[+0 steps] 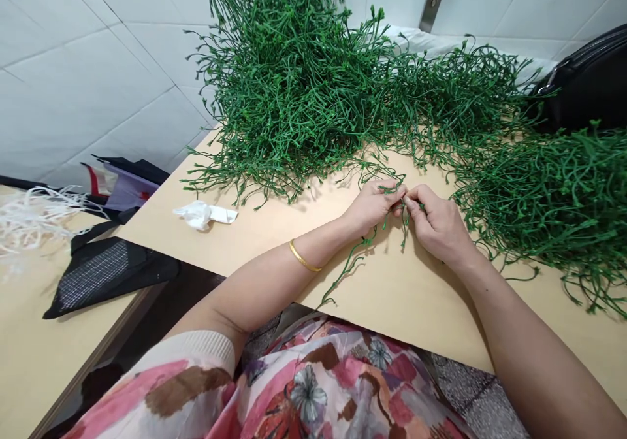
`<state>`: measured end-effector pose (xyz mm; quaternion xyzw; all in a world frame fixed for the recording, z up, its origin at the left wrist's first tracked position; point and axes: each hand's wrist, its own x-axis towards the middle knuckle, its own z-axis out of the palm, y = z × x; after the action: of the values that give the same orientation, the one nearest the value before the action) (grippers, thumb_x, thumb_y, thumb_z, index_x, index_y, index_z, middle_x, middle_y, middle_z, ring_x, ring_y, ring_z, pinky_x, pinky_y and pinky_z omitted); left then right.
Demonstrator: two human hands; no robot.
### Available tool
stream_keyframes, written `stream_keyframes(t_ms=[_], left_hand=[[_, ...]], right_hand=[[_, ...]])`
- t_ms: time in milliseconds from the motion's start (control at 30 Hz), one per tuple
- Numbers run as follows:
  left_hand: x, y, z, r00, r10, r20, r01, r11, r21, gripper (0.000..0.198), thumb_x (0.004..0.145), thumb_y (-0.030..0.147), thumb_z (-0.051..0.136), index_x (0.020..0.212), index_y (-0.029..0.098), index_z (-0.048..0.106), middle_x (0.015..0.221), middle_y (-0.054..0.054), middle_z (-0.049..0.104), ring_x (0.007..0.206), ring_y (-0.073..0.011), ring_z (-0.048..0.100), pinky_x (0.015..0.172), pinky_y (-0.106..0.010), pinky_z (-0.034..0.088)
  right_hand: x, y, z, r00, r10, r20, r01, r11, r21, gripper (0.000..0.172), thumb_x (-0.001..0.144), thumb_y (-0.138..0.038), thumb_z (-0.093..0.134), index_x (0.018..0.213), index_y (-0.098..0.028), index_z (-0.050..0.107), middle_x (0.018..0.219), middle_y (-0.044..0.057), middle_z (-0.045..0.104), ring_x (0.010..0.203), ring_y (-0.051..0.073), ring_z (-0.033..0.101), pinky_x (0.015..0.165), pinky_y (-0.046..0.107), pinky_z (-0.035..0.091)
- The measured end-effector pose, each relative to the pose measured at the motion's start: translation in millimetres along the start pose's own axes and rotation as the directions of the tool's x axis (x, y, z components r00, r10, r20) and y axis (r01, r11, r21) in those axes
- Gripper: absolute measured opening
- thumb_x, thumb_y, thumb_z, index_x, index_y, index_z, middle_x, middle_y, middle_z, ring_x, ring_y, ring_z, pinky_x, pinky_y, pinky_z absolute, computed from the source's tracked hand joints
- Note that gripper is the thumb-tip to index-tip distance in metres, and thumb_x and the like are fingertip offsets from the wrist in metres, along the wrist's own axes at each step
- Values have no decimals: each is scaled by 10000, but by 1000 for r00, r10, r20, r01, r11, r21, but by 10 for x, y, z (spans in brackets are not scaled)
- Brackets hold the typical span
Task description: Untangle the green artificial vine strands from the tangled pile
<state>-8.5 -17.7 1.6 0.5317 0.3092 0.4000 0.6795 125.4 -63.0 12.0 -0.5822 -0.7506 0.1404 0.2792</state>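
Observation:
Both my hands meet over the tan table, pinching thin green plastic plant stems between them. My left hand [376, 205], below a gold bangle [304, 257], is closed on a green stem [345, 272] whose length trails down toward the table's front edge. Thumb and forefinger of my right hand [434, 220] are pressed together at the same stems, touching the left fingertips. The exact spot being gripped is hidden by the fingers. Behind my hands rises a big tangled heap of green stems [294, 86], and a second pile of stems [543, 197] lies to the right.
A crumpled white tissue [198, 215] lies on the table [274, 236] at left. A black bag [588, 83] stands at the back right. On a neighbouring table are white strings [39, 220] and a black mesh pouch [105, 272]. A tiled wall [98, 60] closes off the back.

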Motion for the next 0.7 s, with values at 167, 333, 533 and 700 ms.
stream_keyframes(t_ms=[167,333,533,700], left_hand=[[-11,-25,71,995,0,-101,1,1000,10,385,739,369,628,504,136,432,485,37,399,484,-47,350,497,-199,282],[61,-5,68,969,-26,-244,25,1000,-8,325,787,261,565,520,140,424,453,48,359,456,-42,312,468,-186,245],[127,35,-33,953,-108,-284,105,994,-27,218,791,243,549,606,129,532,461,49,383,410,-28,289,432,-184,215],[44,55,-46,971,-110,-211,99,993,-62,116,752,202,590,686,108,599,513,35,446,424,-21,327,440,-182,241]], right_hand=[[-18,-12,-12,985,-169,-15,153,923,-353,180,826,-203,359,836,-174,537,702,64,598,531,155,438,540,273,234],[-102,-176,-50,942,-335,-11,312,889,-334,168,811,-174,357,737,-186,508,594,38,540,494,143,390,529,272,240],[-156,-283,-108,980,-77,-184,89,994,58,188,875,-298,368,815,-201,517,640,7,538,511,109,428,531,236,320],[-47,-16,-99,950,175,-259,-149,982,116,283,850,-429,431,861,-187,578,612,-1,531,506,112,419,532,244,318]])
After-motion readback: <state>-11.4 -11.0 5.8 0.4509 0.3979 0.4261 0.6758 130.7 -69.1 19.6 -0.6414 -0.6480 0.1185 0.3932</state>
